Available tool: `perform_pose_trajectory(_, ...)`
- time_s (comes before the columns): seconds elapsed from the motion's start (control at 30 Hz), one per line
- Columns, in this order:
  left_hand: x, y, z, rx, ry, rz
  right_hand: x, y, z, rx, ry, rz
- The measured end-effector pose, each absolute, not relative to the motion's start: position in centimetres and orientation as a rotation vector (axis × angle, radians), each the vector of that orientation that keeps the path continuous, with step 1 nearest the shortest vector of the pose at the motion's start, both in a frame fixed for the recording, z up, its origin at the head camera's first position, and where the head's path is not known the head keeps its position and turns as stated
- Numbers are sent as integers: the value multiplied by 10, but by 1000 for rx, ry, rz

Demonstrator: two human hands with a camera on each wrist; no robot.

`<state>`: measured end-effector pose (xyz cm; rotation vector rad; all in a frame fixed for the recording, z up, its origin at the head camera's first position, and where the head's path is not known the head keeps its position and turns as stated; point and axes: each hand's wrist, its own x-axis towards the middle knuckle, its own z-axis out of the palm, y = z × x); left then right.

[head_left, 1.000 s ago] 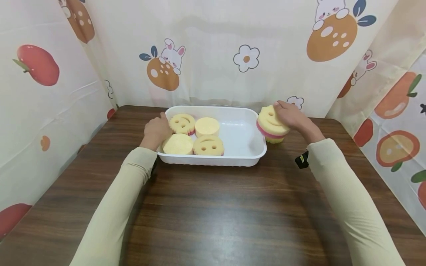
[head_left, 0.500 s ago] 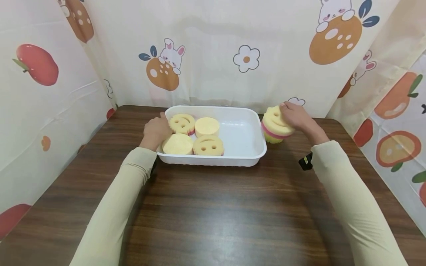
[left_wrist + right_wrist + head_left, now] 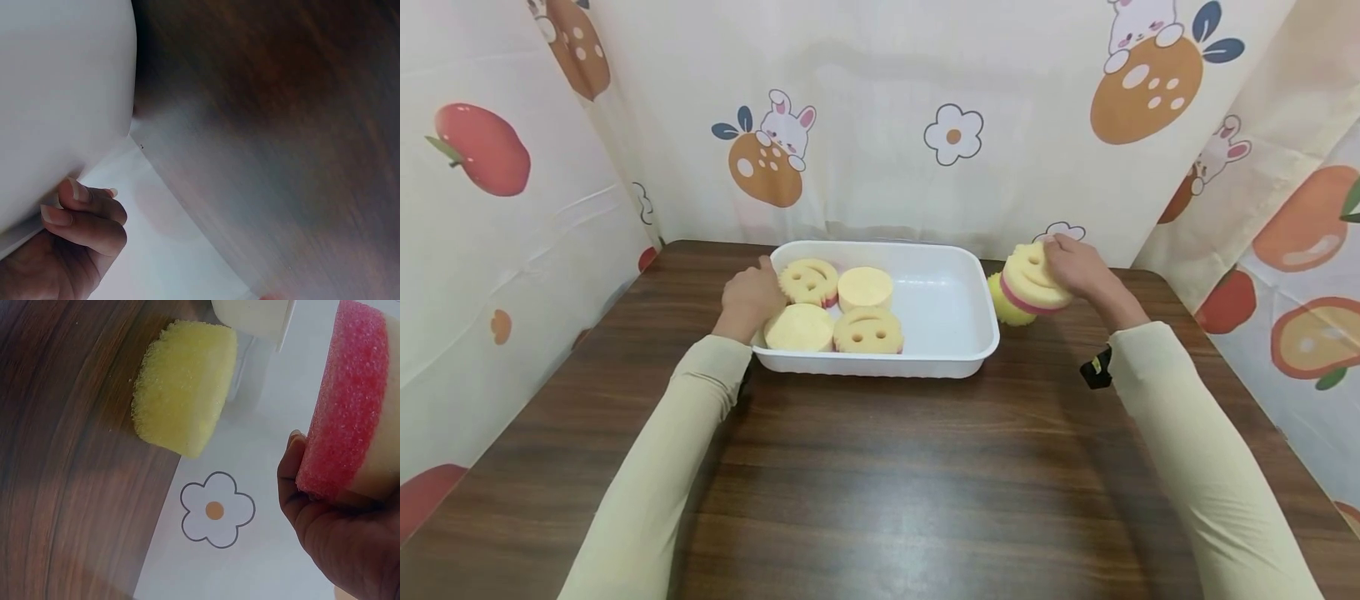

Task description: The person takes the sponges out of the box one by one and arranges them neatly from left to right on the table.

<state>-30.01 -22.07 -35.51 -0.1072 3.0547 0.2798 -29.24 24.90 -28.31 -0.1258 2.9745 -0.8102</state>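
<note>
Just outside the right end of the white tray, the round smiley sponge hangs apart from the yellow sponge on the table, gripped at its right by the right hand, the nearer one, while the left hand grips the tray's left rim.

On my feed, the right hand has drawn the smiley sponge farther right, so it no longer overlaps the white tray's rim and bares more of the yellow sponge.
</note>
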Motion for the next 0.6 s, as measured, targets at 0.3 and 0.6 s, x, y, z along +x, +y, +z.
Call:
perform_pose_trajectory(0.3,-301,-221,-356,-97,3064,267,-299,259,-286,-119,2940,-766)
perform_pose_trajectory(0.6,-302,-219,-357,-107,3075,265,-301,268,-295,-80,2931,-803)
